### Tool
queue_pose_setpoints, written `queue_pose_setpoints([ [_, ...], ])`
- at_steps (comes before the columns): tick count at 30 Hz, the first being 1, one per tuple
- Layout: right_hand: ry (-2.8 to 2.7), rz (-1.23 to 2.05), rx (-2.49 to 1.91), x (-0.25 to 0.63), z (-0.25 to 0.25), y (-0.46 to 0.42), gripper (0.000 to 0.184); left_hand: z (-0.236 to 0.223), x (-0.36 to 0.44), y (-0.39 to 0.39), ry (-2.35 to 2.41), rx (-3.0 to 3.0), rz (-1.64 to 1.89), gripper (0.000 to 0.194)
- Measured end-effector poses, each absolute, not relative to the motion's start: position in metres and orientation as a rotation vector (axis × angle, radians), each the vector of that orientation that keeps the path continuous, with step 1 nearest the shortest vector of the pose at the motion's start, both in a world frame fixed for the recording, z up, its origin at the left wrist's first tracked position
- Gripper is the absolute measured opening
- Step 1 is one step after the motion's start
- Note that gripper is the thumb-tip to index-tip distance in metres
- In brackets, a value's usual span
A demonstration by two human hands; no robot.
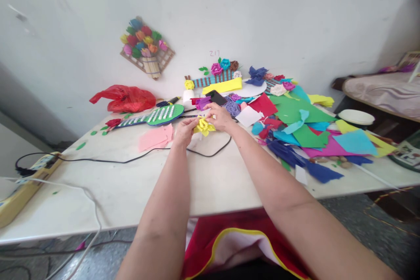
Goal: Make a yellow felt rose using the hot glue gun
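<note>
My left hand (184,130) and my right hand (220,116) meet above the middle of the white table (138,183). Both are closed in a pinch on a small yellow paper flower (204,126) held between them. A black cable (210,154) curves on the table just below the flower. Pink paper sheets (155,137) lie left of my left hand. A black phone (216,97) and purple scraps (203,102) lie just beyond my right hand.
A heap of coloured paper scraps (305,133) covers the table's right side. A red plastic bag (124,98), a green guitar-shaped craft (154,116) and finished paper flowers (223,68) sit at the back. A power strip (22,186) lies at the left edge. A flower decoration (146,46) hangs on the wall.
</note>
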State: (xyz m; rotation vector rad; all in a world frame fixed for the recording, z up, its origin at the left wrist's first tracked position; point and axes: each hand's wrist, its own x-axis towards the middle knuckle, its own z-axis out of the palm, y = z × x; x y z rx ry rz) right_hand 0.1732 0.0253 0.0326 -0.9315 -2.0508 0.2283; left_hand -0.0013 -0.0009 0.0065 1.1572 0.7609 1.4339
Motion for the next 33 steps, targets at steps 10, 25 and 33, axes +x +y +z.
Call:
queue_pose_setpoints([
  [10,-2.027,0.244,-0.918,0.173,0.032,0.024,0.010,0.006,-0.001,0.000,0.756,1.138,1.437,0.037],
  [25,-1.991,0.262,-0.891,0.174,0.030,0.027,0.007,0.007,-0.001,-0.001,0.769,1.105,1.471,0.037],
  [33,-1.780,0.398,-0.917,0.180,0.028,0.035,0.015,0.003,-0.005,0.004,0.754,1.020,1.551,0.033],
])
